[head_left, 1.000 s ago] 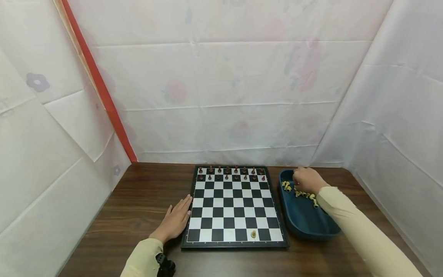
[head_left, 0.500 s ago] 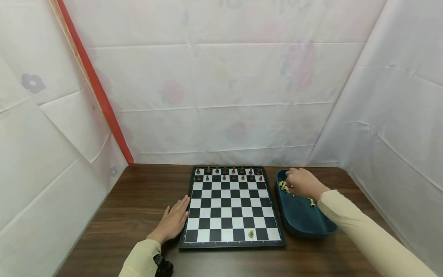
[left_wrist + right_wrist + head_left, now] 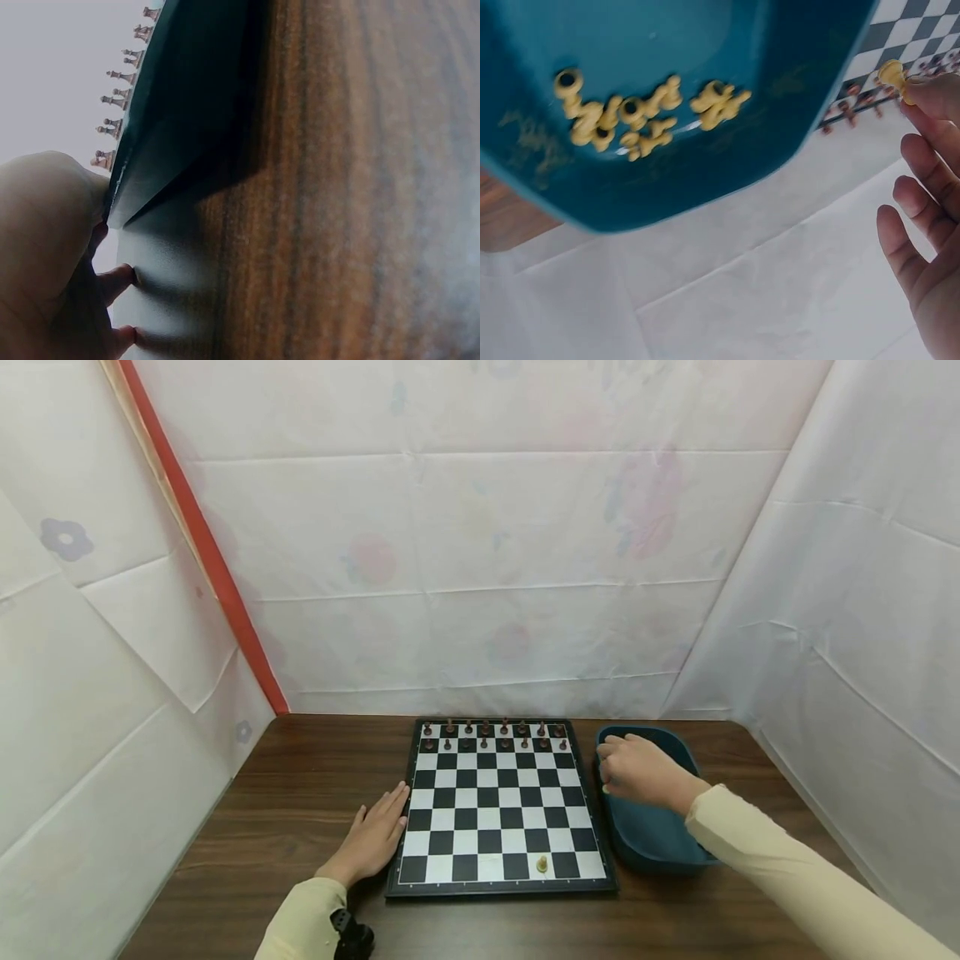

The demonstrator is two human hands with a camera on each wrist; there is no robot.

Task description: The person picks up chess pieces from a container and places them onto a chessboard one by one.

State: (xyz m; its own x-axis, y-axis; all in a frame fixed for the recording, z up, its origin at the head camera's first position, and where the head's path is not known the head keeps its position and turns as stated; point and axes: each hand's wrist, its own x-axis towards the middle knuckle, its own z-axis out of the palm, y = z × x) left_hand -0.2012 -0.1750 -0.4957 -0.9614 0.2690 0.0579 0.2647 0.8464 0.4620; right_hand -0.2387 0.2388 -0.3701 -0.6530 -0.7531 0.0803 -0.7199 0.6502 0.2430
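Observation:
Between thumb and forefinger my right hand (image 3: pixel 934 172) pinches a pale yellow chess piece (image 3: pixel 892 73); its other fingers are spread. In the head view this hand hovers over the left rim of a blue tray (image 3: pixel 660 847). Several more yellow chess pieces (image 3: pixel 634 112) lie in the tray in the right wrist view. My left hand (image 3: pixel 371 837) rests with straight fingers against the left edge of the chessboard (image 3: pixel 487 795). One yellow piece (image 3: pixel 542 864) stands on the board's near row, right of middle. Dark red pieces (image 3: pixel 485 728) fill the two far rows.
The board and tray sit side by side on a brown wooden table (image 3: pixel 315 777). A white sheet (image 3: pixel 450 568) hangs behind and on both sides. A red strip (image 3: pixel 202 543) runs down the left corner.
My right hand has risen from the tray's pieces and moved left and slightly nearer, with a yellow chess piece in its fingers. The left hand keeps its place; the view shifts slightly.

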